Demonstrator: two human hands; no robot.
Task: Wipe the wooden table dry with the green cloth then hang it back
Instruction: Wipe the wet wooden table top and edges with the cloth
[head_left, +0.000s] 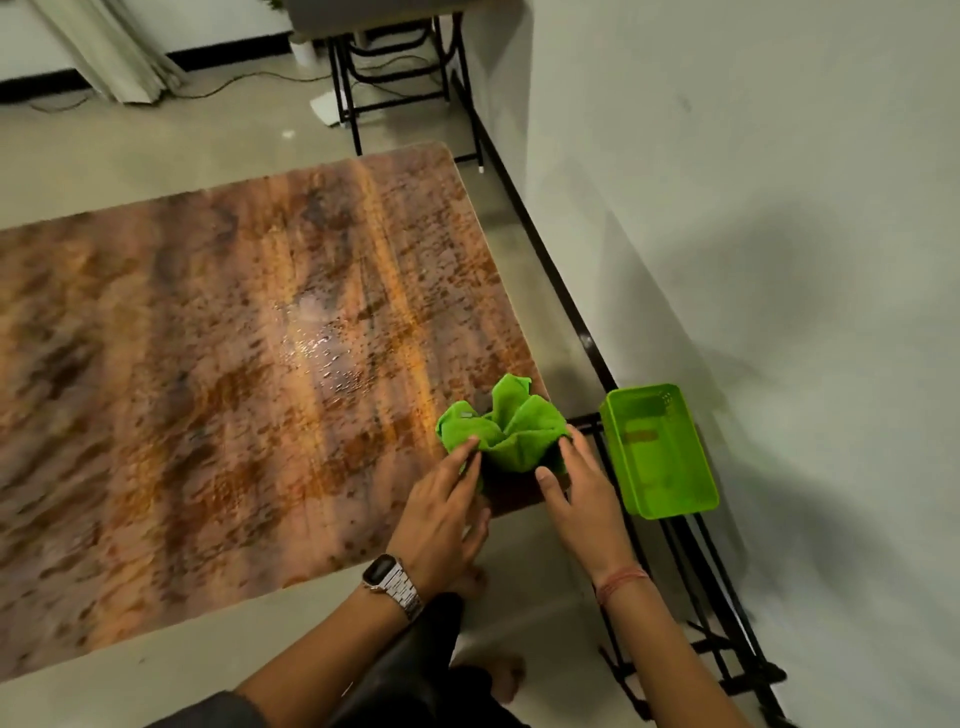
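The green cloth (506, 426) is bunched up at the near right corner of the wooden table (208, 364). My left hand (447, 512) holds its left side with the fingertips. On the cloth's right side my right hand (582, 491) grips it with thumb and fingers. Water droplets (332, 358) glisten on the tabletop just left of the cloth.
A green plastic basket (662, 449) sits on a black metal rack (717, 613) by the white wall, right of the table. Beyond the table's far edge stands another black-legged table (395, 67). Grey floor surrounds the table.
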